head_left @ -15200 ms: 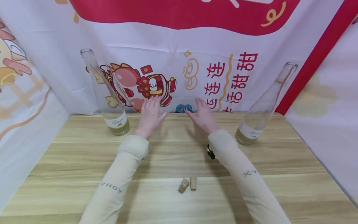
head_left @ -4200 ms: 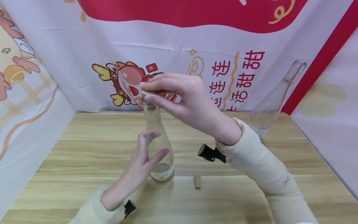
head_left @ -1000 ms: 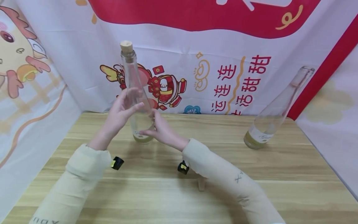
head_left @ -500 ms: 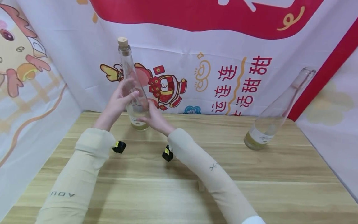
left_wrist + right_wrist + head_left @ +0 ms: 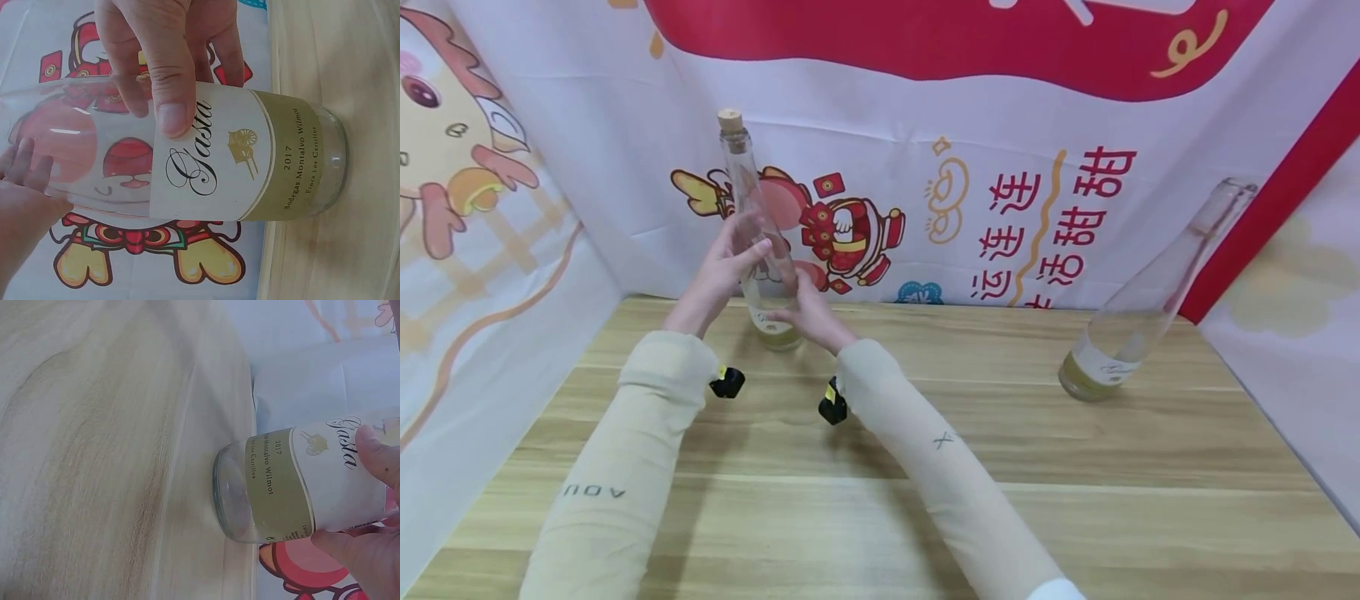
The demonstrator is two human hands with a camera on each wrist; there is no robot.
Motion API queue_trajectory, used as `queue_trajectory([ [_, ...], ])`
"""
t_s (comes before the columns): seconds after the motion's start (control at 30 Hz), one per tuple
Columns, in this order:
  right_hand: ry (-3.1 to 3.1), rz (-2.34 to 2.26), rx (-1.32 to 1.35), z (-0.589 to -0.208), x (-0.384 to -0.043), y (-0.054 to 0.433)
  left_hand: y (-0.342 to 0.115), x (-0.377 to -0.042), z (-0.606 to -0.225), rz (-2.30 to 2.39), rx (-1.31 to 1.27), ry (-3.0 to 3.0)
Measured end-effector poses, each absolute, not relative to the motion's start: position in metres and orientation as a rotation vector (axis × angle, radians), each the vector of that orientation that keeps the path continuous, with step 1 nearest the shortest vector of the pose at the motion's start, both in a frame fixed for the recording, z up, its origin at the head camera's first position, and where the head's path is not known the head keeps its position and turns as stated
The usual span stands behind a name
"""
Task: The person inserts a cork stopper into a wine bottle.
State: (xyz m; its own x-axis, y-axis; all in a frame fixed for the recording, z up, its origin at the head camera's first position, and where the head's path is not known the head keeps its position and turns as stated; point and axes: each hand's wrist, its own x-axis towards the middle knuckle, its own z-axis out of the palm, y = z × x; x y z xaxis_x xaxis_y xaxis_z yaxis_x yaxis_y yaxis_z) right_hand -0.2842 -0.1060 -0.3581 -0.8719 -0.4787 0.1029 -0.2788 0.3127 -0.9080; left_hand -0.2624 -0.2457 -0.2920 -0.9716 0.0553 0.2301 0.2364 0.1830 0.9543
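Note:
A clear glass bottle (image 5: 747,187) stands near the table's back left edge, with a cork (image 5: 730,121) seated in its mouth and part of the cork above the rim. My left hand (image 5: 726,262) holds the bottle around its middle. Lower down, my right hand (image 5: 812,312) grips it beside the label. In the left wrist view, the right thumb lies across the white label (image 5: 187,162), which reads "Gasta". The bottle's base (image 5: 231,494) looks set on the wood in the right wrist view.
A second clear bottle (image 5: 1123,337), uncorked, stands at the right near the back edge. The wooden table (image 5: 1075,508) meets a printed cloth backdrop (image 5: 865,117), and cloth hangs along both sides. Black wrist cameras (image 5: 727,382) jut out beneath my sleeves.
Earlier, my right fingers held the cork at the bottle mouth; now the cork sits in it. Both hands moved the bottle back and left. The loose second cork is now hidden from view.

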Motion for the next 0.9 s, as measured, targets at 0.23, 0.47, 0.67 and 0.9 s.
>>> queue_trajectory([
  [0.23,2.355,-1.625,-0.669,-0.358,-0.286,-0.11,-0.249,-0.265,-0.289,-1.919,-0.253,-2.322],
  [0.47,2.395,-1.546,-0.619,-0.359,-0.287,-0.101,-0.249,-0.264,-0.284,-1.879,-0.205,-2.422],
  [0.67,2.533,-1.141,-0.621,-0.36,-0.286,-0.075,-0.256,-0.256,-0.288,-1.663,-0.108,-2.625],
  [0.9,2.529,-0.772,-0.69,-0.361,-0.282,-0.044,-0.267,-0.244,-0.306,-1.458,-0.033,-2.978],
])
